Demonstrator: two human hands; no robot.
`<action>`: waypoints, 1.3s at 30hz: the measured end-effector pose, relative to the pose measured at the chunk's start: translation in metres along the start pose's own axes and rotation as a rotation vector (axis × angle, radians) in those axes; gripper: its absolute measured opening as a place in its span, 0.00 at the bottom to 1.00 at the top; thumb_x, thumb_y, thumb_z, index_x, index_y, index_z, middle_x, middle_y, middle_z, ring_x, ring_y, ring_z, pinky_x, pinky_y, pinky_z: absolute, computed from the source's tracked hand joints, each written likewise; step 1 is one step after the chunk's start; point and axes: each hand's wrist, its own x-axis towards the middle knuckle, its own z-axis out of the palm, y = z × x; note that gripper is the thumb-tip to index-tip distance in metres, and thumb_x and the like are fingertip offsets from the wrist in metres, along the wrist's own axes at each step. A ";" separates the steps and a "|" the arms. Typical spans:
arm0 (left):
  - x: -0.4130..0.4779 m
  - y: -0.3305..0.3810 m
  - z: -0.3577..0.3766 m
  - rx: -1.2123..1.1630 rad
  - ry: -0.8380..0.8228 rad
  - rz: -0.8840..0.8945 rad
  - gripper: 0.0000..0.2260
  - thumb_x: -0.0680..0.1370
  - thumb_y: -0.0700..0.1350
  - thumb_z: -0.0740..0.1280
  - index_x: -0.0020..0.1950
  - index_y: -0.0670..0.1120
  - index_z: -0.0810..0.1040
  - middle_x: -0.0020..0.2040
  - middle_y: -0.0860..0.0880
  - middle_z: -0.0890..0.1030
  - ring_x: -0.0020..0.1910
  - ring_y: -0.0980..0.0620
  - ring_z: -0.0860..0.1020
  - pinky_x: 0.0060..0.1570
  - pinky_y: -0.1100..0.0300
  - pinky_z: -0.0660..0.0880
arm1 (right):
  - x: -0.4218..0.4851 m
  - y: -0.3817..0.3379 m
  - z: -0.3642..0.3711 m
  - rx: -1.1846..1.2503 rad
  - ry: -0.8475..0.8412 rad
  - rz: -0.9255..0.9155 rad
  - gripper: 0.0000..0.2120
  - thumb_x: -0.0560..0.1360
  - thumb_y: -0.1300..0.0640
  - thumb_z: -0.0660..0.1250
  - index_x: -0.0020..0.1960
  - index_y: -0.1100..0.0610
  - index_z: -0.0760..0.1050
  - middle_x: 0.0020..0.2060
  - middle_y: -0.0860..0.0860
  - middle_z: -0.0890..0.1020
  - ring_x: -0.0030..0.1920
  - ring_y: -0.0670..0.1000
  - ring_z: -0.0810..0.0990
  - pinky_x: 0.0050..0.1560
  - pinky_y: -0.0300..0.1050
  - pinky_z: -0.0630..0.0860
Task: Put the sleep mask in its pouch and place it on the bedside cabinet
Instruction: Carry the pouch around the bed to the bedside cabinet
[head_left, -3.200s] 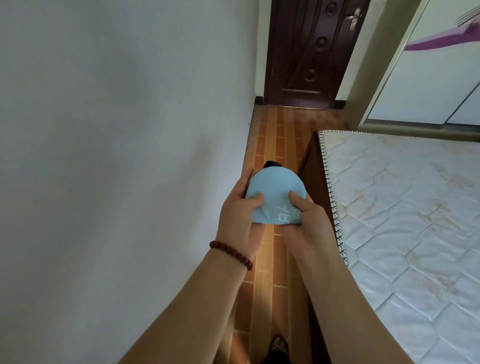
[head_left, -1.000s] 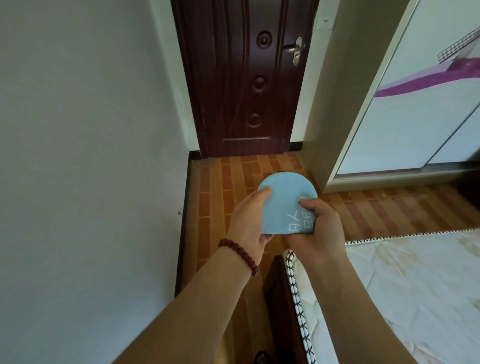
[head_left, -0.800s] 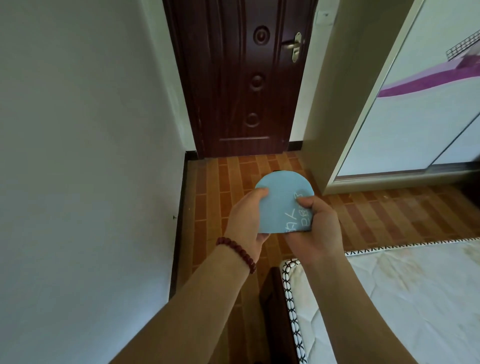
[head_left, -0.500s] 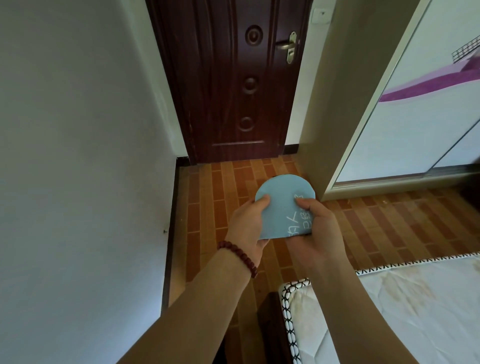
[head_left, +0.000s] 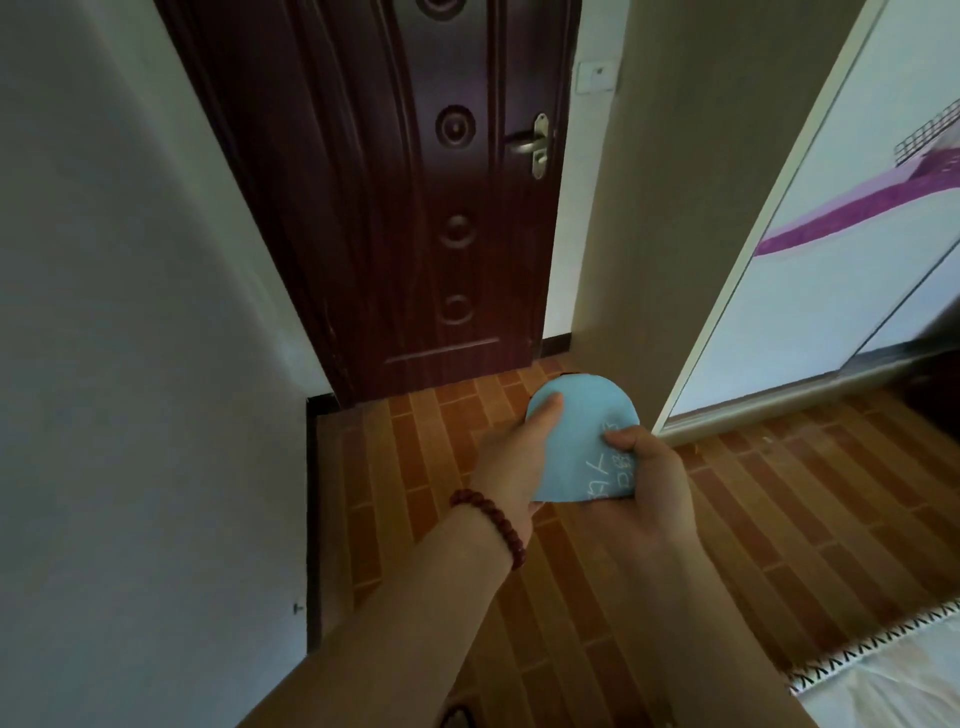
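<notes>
The left grip (head_left: 511, 452) pinches the blue pouch (head_left: 582, 431) at its left edge, and the right grip (head_left: 649, 478) grasps its lower right corner. The pouch is held above the tiled floor (head_left: 779, 519). A wall (head_left: 130, 312) stands close on the left, a dark door (head_left: 415, 208) ahead, a wardrobe (head_left: 857, 234) on the right, and the bed (head_left: 883, 670) corner at lower right.

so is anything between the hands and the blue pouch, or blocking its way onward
Nothing between: the left hand and right hand both grip the blue pouch. The bedside cabinet is out of view, so the way there cannot be judged.
</notes>
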 end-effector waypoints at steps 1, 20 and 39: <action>0.015 0.010 0.001 0.023 -0.020 0.012 0.14 0.70 0.57 0.71 0.48 0.49 0.78 0.49 0.46 0.84 0.49 0.45 0.82 0.55 0.46 0.78 | 0.013 -0.003 0.005 0.022 0.005 -0.003 0.17 0.67 0.66 0.63 0.56 0.62 0.76 0.39 0.59 0.87 0.37 0.59 0.86 0.38 0.56 0.82; 0.196 0.082 0.214 0.068 -0.321 -0.077 0.15 0.75 0.47 0.66 0.59 0.41 0.78 0.58 0.40 0.81 0.56 0.41 0.80 0.59 0.45 0.75 | 0.168 -0.197 -0.031 0.147 0.199 -0.232 0.22 0.71 0.65 0.66 0.65 0.66 0.71 0.53 0.63 0.84 0.47 0.60 0.85 0.38 0.52 0.82; 0.264 0.058 0.524 0.397 -0.607 -0.092 0.18 0.70 0.53 0.72 0.56 0.45 0.79 0.53 0.44 0.83 0.52 0.44 0.81 0.57 0.44 0.77 | 0.198 -0.449 -0.162 0.411 0.403 -0.549 0.18 0.72 0.66 0.67 0.62 0.65 0.72 0.47 0.60 0.86 0.42 0.57 0.86 0.36 0.52 0.83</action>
